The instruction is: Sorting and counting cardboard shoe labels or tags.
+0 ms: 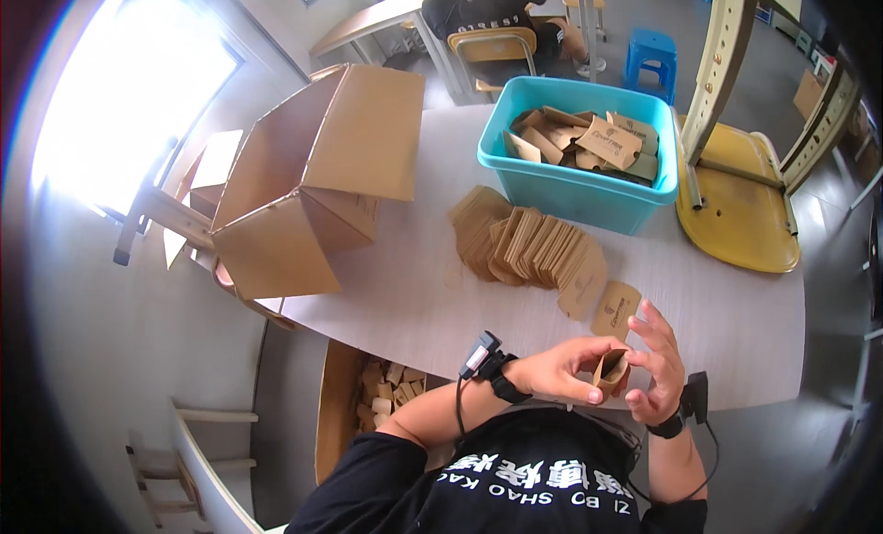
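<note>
Listing hazards, item by item.

Packet [610, 372]: one, brown card, mouth open; lower right of the frame, near the table's [414, 304] lower edge. Your left hand [567, 372] has it pinched between thumb and fingers. Likely fault: a creased wall, should your thumb press hard on thin card; or a drop off the edge, should that pinch slacken.

Right hand [657, 364]: fingers spread, beside the packet's mouth; whether a fingertip touches, you cannot tell from this view. Likely fault: a bent lip, if one catches the rim.

Blank [616, 309]: one, flat, just above your hands in the frame. Could be swept aside by your raised right fingers.

Stack [543, 249]: many, flat, leaning in a row, centre. Could slide further, if its lower-right end is nudged.

Tub [570, 195]: light blue, upper right, heaped with loose packets [612, 143]. Topmost could spill, if the tub is bumped.
</note>
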Tool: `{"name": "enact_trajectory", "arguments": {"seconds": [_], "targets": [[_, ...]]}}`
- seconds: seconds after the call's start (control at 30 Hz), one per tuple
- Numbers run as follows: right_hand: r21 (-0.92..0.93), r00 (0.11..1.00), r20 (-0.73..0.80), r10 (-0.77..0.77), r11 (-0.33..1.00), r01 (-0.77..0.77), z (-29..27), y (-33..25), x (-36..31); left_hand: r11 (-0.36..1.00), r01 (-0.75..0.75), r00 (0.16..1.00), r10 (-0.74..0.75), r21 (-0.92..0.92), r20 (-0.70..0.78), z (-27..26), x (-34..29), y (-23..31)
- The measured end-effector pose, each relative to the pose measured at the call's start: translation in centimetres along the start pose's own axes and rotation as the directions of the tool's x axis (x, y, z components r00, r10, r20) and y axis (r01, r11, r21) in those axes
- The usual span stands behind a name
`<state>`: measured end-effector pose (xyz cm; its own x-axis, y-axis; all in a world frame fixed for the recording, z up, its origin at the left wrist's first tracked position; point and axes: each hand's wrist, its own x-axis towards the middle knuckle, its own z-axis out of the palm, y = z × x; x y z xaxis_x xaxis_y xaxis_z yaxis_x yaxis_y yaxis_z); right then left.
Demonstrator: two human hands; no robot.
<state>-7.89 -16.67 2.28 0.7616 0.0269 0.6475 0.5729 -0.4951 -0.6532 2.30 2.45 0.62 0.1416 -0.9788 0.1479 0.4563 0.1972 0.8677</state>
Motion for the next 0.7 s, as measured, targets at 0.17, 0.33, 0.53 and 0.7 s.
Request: {"name": "enact_trajectory", "arguments": {"seconds": [0.17, 0.33, 0.53, 0.7], "targets": [[0.050, 0.995, -0.093, 0.036, 0.998, -0.032, 1.3, -1.8, -0.8, 0.956, -0.205, 0.928, 0.258, 0.209, -0.270, 1.6, 0.6, -2.3], [0.125, 0.956, -0.220, 0.194, 0.978, -0.170, 2.1, -1.6, -2.4, 0.794, -0.054, 0.861, 0.345, 0.606, -0.375, 3.2, 0.9, -3.8], [0.364, 0.817, -0.274, 0.507, 0.841, -0.400, 2.5, -0.6, -4.5, 0.454, -0.130, 0.848, 0.511, 0.882, -0.138, 2.6, 2.8, -1.5], [0.448, 0.803, -0.306, 0.511, 0.821, -0.352, 3.1, -0.3, -4.7, 0.413, -0.127, 0.828, 0.545, 0.902, -0.134, 3.4, 3.3, -3.0]]}}
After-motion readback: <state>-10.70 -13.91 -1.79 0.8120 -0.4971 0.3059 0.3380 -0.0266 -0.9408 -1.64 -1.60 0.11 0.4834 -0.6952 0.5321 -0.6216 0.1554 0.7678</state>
